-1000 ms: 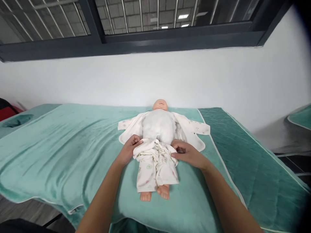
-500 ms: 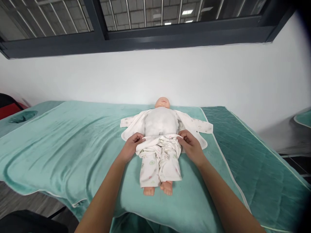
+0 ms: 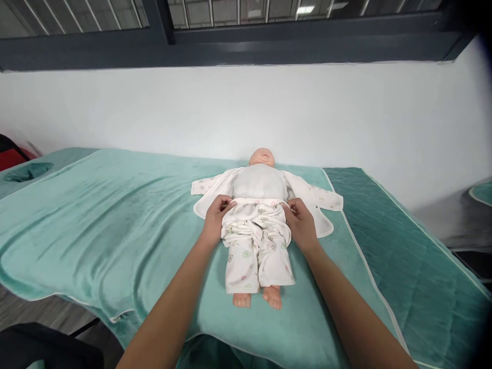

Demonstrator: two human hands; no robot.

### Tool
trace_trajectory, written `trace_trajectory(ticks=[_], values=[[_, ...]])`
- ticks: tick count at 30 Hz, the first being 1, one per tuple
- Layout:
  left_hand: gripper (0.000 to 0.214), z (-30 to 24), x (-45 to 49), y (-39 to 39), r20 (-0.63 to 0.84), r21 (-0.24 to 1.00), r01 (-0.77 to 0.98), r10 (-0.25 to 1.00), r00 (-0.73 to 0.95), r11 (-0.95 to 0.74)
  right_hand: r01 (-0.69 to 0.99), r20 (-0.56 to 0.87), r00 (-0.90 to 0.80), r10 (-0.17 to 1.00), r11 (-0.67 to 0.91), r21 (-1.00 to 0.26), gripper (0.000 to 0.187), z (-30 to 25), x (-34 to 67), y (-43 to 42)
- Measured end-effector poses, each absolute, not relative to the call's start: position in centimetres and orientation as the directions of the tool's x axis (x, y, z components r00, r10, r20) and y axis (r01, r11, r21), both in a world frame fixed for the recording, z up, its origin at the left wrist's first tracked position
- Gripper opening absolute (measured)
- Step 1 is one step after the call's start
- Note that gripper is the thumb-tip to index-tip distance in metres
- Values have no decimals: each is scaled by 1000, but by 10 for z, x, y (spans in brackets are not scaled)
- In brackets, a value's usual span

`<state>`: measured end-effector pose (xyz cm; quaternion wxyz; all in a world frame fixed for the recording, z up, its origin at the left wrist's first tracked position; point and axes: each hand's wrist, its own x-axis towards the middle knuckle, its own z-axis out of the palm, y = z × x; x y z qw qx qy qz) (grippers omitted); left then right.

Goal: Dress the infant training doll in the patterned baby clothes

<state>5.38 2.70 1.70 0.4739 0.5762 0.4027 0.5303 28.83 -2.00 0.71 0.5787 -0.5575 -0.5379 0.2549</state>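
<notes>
A baby doll lies on its back on a green towel, head toward the wall. It wears printed white trousers, and an open white jacket is spread under its bare cloth torso. My left hand pinches the trousers' waistband at the doll's left side. On the other side, my right hand grips the same waistband. The waistband sits at the doll's waist, and both bare feet poke out of the trouser legs.
The towel covers a padded table that runs along a white wall under a dark-framed window. A darker green quilted cover lies to the right. A red and black object shows at the far left edge. Floor shows at the lower left.
Both hands have pulled the trousers' waistband up from the doll's hips to its waist. The bunched cloth has smoothed out over the belly.
</notes>
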Motion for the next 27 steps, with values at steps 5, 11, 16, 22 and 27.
trace_trajectory(ticks=[5,11,16,22,27], values=[[17,26,59,57,328,945,-28,940,96,-326,306,302,297,906,210,-929,31,2,291,-20],[19,15,65,79,286,957,33,957,40,-288,298,264,295,918,174,-938,34,0,291,-19],[19,6,61,72,273,955,97,959,82,-280,262,197,261,945,128,-957,32,4,291,-22],[10,11,54,68,222,962,128,965,138,-240,197,89,124,988,63,-978,30,4,302,-31],[8,16,51,65,146,979,117,974,173,-167,182,46,-18,999,49,-982,27,5,308,-34]])
